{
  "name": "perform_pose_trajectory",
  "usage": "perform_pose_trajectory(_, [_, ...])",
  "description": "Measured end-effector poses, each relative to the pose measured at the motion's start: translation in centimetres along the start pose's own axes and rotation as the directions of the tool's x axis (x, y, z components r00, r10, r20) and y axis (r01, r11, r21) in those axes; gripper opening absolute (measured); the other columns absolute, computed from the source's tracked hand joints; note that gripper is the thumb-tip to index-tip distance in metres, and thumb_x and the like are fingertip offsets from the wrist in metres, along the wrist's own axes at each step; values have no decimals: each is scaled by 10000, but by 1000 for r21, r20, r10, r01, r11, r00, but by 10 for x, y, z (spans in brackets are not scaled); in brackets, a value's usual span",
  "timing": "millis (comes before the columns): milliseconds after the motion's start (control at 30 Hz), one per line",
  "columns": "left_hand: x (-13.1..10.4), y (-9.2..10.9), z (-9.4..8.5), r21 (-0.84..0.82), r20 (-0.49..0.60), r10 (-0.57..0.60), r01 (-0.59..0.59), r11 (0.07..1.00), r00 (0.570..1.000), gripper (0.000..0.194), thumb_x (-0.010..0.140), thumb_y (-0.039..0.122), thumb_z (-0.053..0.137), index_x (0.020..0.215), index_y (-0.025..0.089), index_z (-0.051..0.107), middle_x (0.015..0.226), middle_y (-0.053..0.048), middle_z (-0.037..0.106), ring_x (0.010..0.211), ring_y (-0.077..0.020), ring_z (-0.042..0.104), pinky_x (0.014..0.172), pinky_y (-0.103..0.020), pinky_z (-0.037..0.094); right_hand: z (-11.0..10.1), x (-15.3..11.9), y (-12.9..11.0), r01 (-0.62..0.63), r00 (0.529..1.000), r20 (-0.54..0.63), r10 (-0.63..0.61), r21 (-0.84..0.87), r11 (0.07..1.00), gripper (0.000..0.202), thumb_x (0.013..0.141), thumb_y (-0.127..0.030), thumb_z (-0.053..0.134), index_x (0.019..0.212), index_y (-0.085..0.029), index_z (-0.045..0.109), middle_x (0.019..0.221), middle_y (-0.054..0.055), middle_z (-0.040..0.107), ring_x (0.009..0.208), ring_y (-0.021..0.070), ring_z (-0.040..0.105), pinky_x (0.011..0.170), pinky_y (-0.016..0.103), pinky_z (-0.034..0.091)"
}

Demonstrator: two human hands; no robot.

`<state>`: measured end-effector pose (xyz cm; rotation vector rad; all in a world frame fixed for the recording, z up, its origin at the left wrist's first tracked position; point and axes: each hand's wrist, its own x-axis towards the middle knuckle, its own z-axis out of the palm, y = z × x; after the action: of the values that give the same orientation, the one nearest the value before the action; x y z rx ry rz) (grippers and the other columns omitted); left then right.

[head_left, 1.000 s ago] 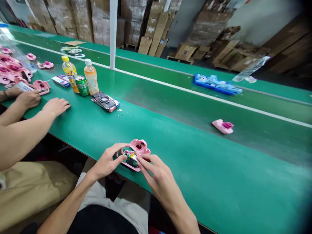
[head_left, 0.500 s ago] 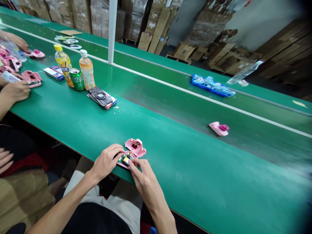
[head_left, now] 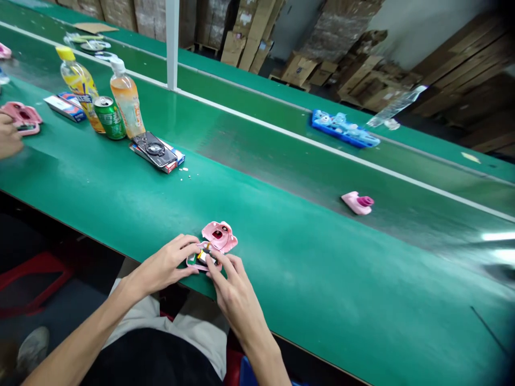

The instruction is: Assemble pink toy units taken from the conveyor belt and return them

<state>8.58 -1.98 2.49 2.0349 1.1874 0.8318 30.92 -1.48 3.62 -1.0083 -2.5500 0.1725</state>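
An opened pink plastic toy casing lies at the table's near edge in front of me. Its front shell (head_left: 225, 239), with a dark red opening, rests behind the other half (head_left: 188, 264). That nearer half holds a green circuit board (head_left: 192, 259) and a small battery with yellow tape (head_left: 201, 256). My left hand (head_left: 167, 262) grips the nearer half by its left side, thumb in front and fingers behind. From the right, my right hand (head_left: 233, 281) has its thumb and fingertips on the battery, partly covering it and the casing's right end.
A phone (head_left: 155, 150) lies on boxes, beside a green can (head_left: 109, 119) and two drink bottles (head_left: 129, 99). Farther back are a pink part with a magenta nozzle (head_left: 358, 202) and a blue toy tray (head_left: 341, 128). At left, another person's hand (head_left: 8, 138) is by a pink casing (head_left: 24, 115).
My left fingers have moved from the casing's inside to its left edge. The battery sits lower in the shell under my right fingers. The view has shifted, and the neighbour is mostly out of sight.
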Motion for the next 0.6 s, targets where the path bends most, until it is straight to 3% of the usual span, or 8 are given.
perform_pose_trajectory(133, [-1,-1,1,53,30,20,-21,998,999,248,998,201,584,1244,229,605,1303,-98,595,1161,-227,603,1013,-370,533,13,-3,-4,-1,995,-101,-4,-54,999,498,981,-71,521,1446,-247,554,1342,35,690,1197,256,574,913,399,554])
perform_pose_trajectory(267, [-2,-3,5,123,23,33,-35,992,999,193,1007,249,581,1190,229,637,1301,-102,587,1055,-225,620,951,-370,542,20,-23,-7,-80,975,-214,60,-85,993,429,946,-76,609,1305,-304,662,1168,-16,770,1039,244,628,830,391,511])
perform_pose_trajectory(367, [-3,-4,8,123,16,57,-58,991,998,193,999,224,583,1185,239,635,1304,-96,590,1147,-244,604,970,-353,529,0,-31,8,-147,937,-330,110,-92,985,268,937,-127,644,1138,-280,733,991,-1,804,963,255,640,802,386,499])
perform_pose_trajectory(433, [-3,-4,9,137,0,73,-72,988,997,199,988,208,585,1176,240,640,1310,-99,593,1163,-249,598,987,-357,521,-24,-9,29,-301,891,-372,259,-60,952,219,1007,-253,547,993,-239,765,858,49,791,864,247,655,764,375,499])
perform_pose_trajectory(500, [-2,-3,11,195,-7,95,-92,977,995,206,976,201,584,1170,234,646,1315,-106,598,1133,-257,598,1001,-390,512,-45,40,51,-478,870,-174,462,-61,876,526,1068,-432,347,871,-190,770,765,100,750,725,221,656,709,359,499])
perform_pose_trajectory(533, [-2,-2,11,231,-3,108,-104,967,994,207,976,205,581,1171,230,645,1312,-109,601,1115,-260,596,1004,-408,507,-52,71,61,-478,856,163,491,-116,871,639,1061,-526,294,807,-171,761,731,110,733,685,211,657,690,350,498])
perform_pose_trajectory(567, [-1,-2,12,263,2,118,-114,958,993,204,979,210,574,1170,227,644,1303,-110,606,1098,-261,593,1001,-422,505,-54,102,68,-411,730,531,429,-160,898,708,1036,-619,284,764,-165,754,693,108,719,645,200,654,651,331,496])
perform_pose_trajectory(600, [-1,-2,12,290,9,122,-119,950,993,202,985,216,563,1171,224,641,1295,-111,607,1088,-262,591,996,-430,505,-53,132,72,-383,669,634,387,-152,911,726,980,-712,360,669,-170,729,607,86,683,568,180,626,598,310,484])
